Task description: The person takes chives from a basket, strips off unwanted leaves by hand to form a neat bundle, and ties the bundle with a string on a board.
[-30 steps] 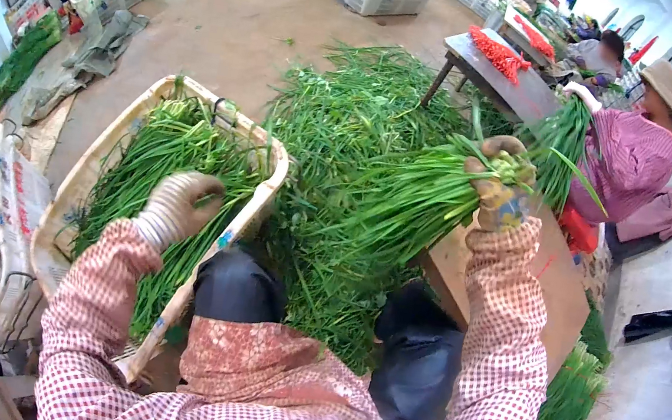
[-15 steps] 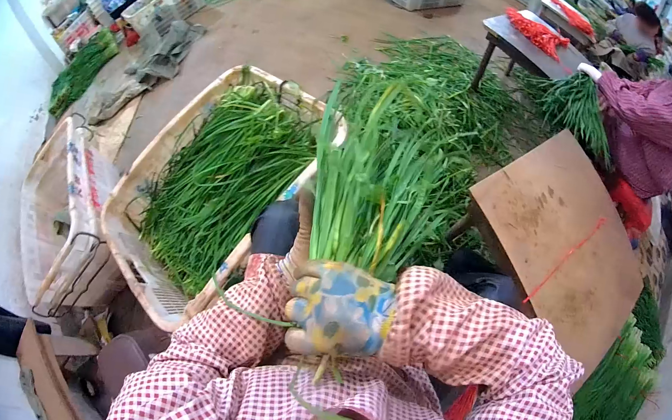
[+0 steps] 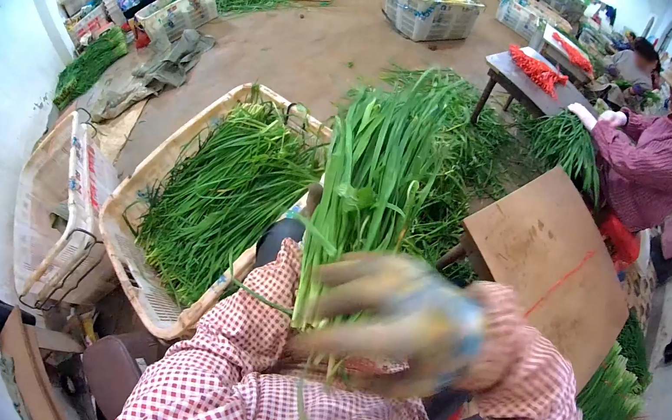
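Your right hand [image 3: 400,313], fingers spread, is blurred and hides part of the green bunch's [image 3: 381,160] lower stems; only one digit of your left hand [image 3: 314,199] shows, at the bunch's left edge, so its grip cannot be told. The bunch stands before you, right of the crate [image 3: 142,279], long blades fanning, paler near the base.

No writing could be read.
Red marks [image 3: 94,188] like lettering stood on the white crate [image 3: 41,197] at the frame's left, too small to make out.
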A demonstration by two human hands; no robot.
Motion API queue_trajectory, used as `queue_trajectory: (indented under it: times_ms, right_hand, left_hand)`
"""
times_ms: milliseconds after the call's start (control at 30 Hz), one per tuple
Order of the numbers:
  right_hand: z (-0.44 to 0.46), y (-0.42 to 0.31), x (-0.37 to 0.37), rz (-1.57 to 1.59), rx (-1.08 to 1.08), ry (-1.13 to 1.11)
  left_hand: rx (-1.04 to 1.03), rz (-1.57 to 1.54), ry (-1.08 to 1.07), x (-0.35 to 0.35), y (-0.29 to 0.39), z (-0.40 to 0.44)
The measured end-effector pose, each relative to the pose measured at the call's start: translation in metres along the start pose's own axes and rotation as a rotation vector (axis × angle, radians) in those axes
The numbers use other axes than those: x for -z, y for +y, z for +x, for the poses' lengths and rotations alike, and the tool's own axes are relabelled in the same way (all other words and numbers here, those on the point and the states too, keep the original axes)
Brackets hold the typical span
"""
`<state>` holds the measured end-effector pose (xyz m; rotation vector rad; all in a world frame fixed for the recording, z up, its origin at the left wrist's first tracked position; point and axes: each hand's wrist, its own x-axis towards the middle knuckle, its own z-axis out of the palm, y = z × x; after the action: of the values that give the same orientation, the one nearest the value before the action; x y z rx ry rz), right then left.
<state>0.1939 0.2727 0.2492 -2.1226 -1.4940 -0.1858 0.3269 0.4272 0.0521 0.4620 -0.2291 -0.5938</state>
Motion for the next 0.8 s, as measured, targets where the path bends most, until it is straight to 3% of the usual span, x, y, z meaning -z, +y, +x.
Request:
queue_trajectory:
  times_ms: [100,167,233,300,333,400,467,533,567,667,733,800]
  right_hand:
    - [-0.084,0.019,0.017,0.2,-0.749,0.686]
    - [-0.112,0.053,0.006,0.481,-0.923,0.944]
    - [-0.145,0.102,-0.021,0.904,-0.812,1.029]
    - [-0.134,0.088,-0.009,1.073,-0.924,1.132]
    - [-0.102,0.059,0.007,0.916,-1.101,1.255]
    - [-0.107,0.082,0.031,1.168,-0.764,1.086]
    - [-0.147,0.143,0.031,0.991,-0.645,1.126]
    - [-0.153,0.135,0.059,0.829,-0.548,1.152]
    - [-0.157,0.115,0.077,0.485,-0.551,1.11]
    - [-0.202,0.09,0.151,0.539,-0.815,0.54]
    - [-0.232,0.113,0.126,0.569,-0.686,0.937]
    - [-0.248,0.129,0.111,0.647,-0.682,1.166]
  left_hand:
    - [0.13,0.07,-0.131,0.001,-0.013,0.029]
    - [0.213,0.141,-0.219,0.0,-0.022,0.041]
    - [0.283,0.228,-0.322,-0.014,-0.03,0.051]
    - [0.318,0.326,-0.437,-0.043,-0.036,0.065]
    - [0.31,0.396,-0.47,-0.071,-0.04,0.072]
    - [0.306,0.467,-0.539,-0.109,-0.052,0.093]
    - [0.026,0.826,-0.584,-0.129,-0.067,0.131]
    - [-0.019,0.822,-0.651,-0.174,-0.076,0.148]
    - [0.043,0.769,-0.717,-0.196,-0.079,0.157]
    - [0.085,0.691,-0.84,-0.229,-0.106,0.191]
    - [0.24,0.696,-0.955,-0.222,-0.135,0.221]
    - [-0.042,1.031,-0.972,-0.214,-0.157,0.228]
